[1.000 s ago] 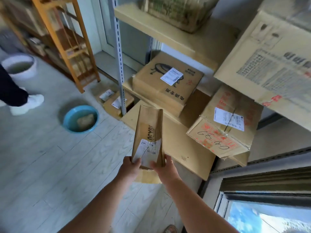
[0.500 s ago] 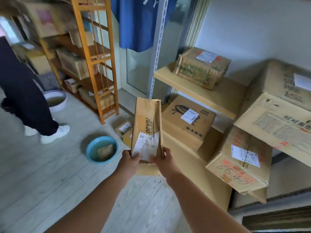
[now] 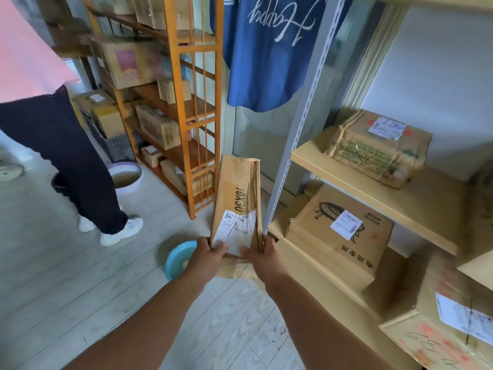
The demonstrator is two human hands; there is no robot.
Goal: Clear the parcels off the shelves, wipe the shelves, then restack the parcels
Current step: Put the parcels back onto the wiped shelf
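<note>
Beside the pale wooden shelves (image 3: 373, 193), a tall flat brown cardboard parcel (image 3: 237, 204) is held upright, gripped at its lower end by the fingers of left hand (image 3: 206, 253) and right hand (image 3: 262, 253).

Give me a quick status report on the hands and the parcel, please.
Left hand and right hand both grip the tall flat brown cardboard parcel, upright, off the shelves. Another person's dark-trousered leg stands left, apart.

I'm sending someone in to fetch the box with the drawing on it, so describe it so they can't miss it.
Start at the pale shelf unit with the grey slotted post. On the board below the one with the crumpled green-printed parcel sits a flat brown box. Only this one has a black line drawing on top, partly under a white label.
</note>
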